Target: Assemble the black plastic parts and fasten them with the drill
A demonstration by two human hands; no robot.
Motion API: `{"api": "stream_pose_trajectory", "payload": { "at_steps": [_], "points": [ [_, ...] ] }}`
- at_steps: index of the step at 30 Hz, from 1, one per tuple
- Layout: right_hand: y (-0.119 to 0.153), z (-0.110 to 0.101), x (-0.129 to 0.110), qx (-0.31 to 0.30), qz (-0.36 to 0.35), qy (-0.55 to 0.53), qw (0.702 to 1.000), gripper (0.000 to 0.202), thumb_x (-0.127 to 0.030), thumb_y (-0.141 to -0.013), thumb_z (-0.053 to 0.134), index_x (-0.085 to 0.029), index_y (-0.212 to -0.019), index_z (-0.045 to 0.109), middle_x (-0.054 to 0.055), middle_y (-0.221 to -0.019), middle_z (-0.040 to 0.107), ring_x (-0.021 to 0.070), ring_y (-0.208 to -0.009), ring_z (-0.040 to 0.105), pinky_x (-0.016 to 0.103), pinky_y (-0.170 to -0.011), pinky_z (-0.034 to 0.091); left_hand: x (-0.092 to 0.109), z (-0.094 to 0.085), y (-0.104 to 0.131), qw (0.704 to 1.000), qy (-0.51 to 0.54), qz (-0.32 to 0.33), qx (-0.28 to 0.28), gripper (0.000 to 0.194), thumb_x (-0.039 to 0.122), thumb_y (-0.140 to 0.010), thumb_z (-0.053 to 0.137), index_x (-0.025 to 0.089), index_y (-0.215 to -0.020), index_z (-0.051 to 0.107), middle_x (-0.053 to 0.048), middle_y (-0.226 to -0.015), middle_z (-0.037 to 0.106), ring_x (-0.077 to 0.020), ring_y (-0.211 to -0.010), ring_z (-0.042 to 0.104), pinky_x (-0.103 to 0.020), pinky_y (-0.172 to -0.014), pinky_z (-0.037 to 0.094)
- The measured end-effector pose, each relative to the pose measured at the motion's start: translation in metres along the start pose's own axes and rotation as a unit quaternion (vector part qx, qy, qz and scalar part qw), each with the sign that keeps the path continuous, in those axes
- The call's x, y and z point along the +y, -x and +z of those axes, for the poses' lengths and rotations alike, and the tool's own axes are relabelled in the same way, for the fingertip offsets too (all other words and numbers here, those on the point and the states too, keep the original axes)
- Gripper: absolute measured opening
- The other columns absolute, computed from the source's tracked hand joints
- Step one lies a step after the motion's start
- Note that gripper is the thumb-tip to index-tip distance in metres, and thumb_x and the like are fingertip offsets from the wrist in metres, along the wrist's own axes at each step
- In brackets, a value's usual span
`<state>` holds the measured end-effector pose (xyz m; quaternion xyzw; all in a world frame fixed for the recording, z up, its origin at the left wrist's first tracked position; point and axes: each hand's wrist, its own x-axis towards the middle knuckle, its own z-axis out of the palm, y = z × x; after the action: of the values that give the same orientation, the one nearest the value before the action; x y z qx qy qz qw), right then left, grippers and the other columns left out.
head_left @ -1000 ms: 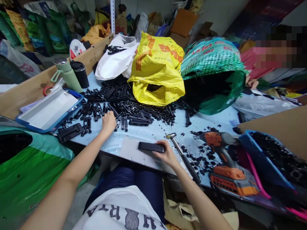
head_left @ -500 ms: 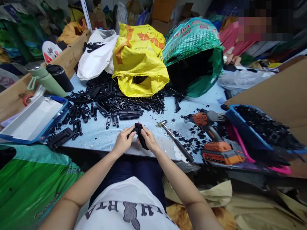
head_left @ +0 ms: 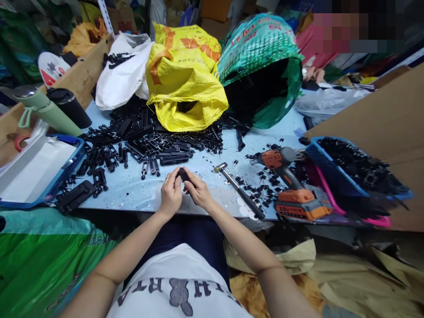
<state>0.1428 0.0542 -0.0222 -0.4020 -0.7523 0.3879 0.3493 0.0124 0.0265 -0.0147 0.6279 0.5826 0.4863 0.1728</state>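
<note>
Between my two hands, over the front edge of the table, is a black plastic part (head_left: 183, 174), mostly covered by my fingers. My left hand (head_left: 171, 193) is closed on its left side. My right hand (head_left: 198, 190) grips it from the right with curled fingers. Just right of my hands lies a hammer (head_left: 240, 192) with a metal head and dark handle. Beyond my hands spreads a pile of black plastic parts (head_left: 132, 137), and several longer black pieces (head_left: 174, 157) lie at its near side.
An orange cordless drill (head_left: 291, 181) stands at right among small black pieces with pins. Beside it is a blue basket (head_left: 359, 170) of black parts. Yellow (head_left: 187, 79) and green (head_left: 261, 57) sacks stand behind. At left are a tray (head_left: 39, 170) and a green bottle (head_left: 46, 108). Another person's hands (head_left: 313, 74) show far right.
The black part has turned in my hands and is now more hidden by my fingers. The whole view has shifted slightly, so things sit further left.
</note>
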Motion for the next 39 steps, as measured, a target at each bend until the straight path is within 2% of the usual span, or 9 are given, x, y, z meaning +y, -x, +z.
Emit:
{"api": "stream_pose_trajectory", "payload": {
  "at_steps": [3,8,11,14,21,26,30,34,39],
  "points": [
    [-0.031,-0.045,0.031,-0.030,0.028,0.166,0.985,0.044,-0.043,-0.092,0.038,-0.031,-0.135,0.043,0.005,-0.117,0.054,0.0199,-0.102,0.054,0.037,-0.090,0.045,-0.014,0.000,0.008,0.993,-0.093,-0.050,-0.056,0.047,0.025,-0.090,0.038,0.014,-0.136,0.036,-0.016,-0.116,0.057,-0.0247,-0.107,0.056,-0.041,-0.087,0.049],
    [-0.099,-0.162,0.093,0.208,0.225,0.388,0.869,0.047,-0.029,-0.092,0.038,-0.009,-0.134,0.040,0.019,-0.125,0.048,0.0281,-0.117,0.041,0.039,-0.095,0.035,-0.022,0.007,-0.006,0.919,-0.237,0.163,-0.271,0.053,0.010,-0.081,0.046,0.027,-0.132,0.043,-0.011,-0.132,0.047,-0.0302,-0.128,0.036,-0.059,-0.106,0.020],
    [-0.125,-0.207,0.114,0.198,0.353,0.437,0.804,0.054,-0.019,-0.089,0.040,-0.006,-0.140,0.026,0.024,-0.127,0.045,0.0282,-0.117,0.040,0.036,-0.091,0.035,-0.019,0.016,-0.024,0.857,-0.265,0.237,-0.374,0.050,0.006,-0.084,0.038,0.029,-0.127,0.048,-0.009,-0.109,0.061,-0.0237,-0.110,0.052,-0.055,-0.103,0.026],
    [-0.139,-0.220,0.122,0.148,0.406,0.425,0.795,0.052,-0.010,-0.088,0.036,-0.005,-0.139,0.027,0.024,-0.121,0.049,0.0238,-0.109,0.047,0.032,-0.086,0.037,-0.016,0.019,-0.028,0.837,-0.294,0.235,-0.398,0.048,0.005,-0.085,0.036,0.026,-0.127,0.049,-0.010,-0.098,0.062,-0.0215,-0.095,0.056,-0.041,-0.088,0.040],
    [-0.120,-0.216,0.095,0.113,0.430,0.425,0.788,0.040,-0.032,-0.089,0.044,-0.001,-0.112,0.055,0.026,-0.106,0.059,0.0280,-0.099,0.057,0.033,-0.080,0.041,-0.019,0.005,-0.007,0.848,-0.358,0.149,-0.362,0.045,0.005,-0.082,0.040,0.013,-0.125,0.048,-0.015,-0.099,0.060,-0.0253,-0.095,0.054,-0.037,-0.078,0.041],
    [-0.025,-0.172,0.031,-0.084,0.141,0.425,0.890,0.036,-0.045,-0.088,0.048,-0.019,-0.112,0.054,0.010,-0.095,0.065,0.0202,-0.079,0.060,0.028,-0.068,0.041,-0.019,0.001,-0.009,0.865,-0.254,0.173,-0.396,0.034,0.026,-0.089,0.046,0.020,-0.122,0.049,-0.011,-0.110,0.057,-0.0241,-0.103,0.051,-0.036,-0.085,0.040],
    [0.047,-0.109,0.005,-0.270,-0.002,0.383,0.884,0.037,-0.053,-0.090,0.042,-0.021,-0.097,0.058,0.005,-0.082,0.064,0.0160,-0.070,0.060,0.024,-0.059,0.036,-0.016,0.002,-0.013,0.865,-0.210,0.156,-0.427,0.032,0.026,-0.091,0.039,0.020,-0.120,0.049,-0.010,-0.112,0.057,-0.0229,-0.108,0.049,-0.038,-0.091,0.037],
    [0.071,-0.071,0.010,-0.255,0.008,0.454,0.853,0.039,-0.052,-0.092,0.035,-0.020,-0.095,0.057,0.006,-0.082,0.062,0.0165,-0.070,0.060,0.025,-0.056,0.031,-0.011,0.002,-0.011,0.869,-0.205,0.162,-0.421,0.041,0.044,-0.085,0.047,0.019,-0.118,0.049,-0.010,-0.115,0.055,-0.0266,-0.109,0.048,-0.042,-0.092,0.035],
    [0.068,-0.064,-0.001,-0.190,0.010,0.509,0.839,0.041,-0.052,-0.093,0.029,-0.022,-0.099,0.056,0.008,-0.085,0.061,0.0188,-0.074,0.058,0.028,-0.061,0.031,-0.014,0.002,-0.006,0.877,-0.207,0.187,-0.392,0.061,0.065,-0.070,0.058,0.017,-0.107,0.050,-0.010,-0.101,0.058,-0.0271,-0.093,0.055,-0.038,-0.082,0.041]
  ]
}}
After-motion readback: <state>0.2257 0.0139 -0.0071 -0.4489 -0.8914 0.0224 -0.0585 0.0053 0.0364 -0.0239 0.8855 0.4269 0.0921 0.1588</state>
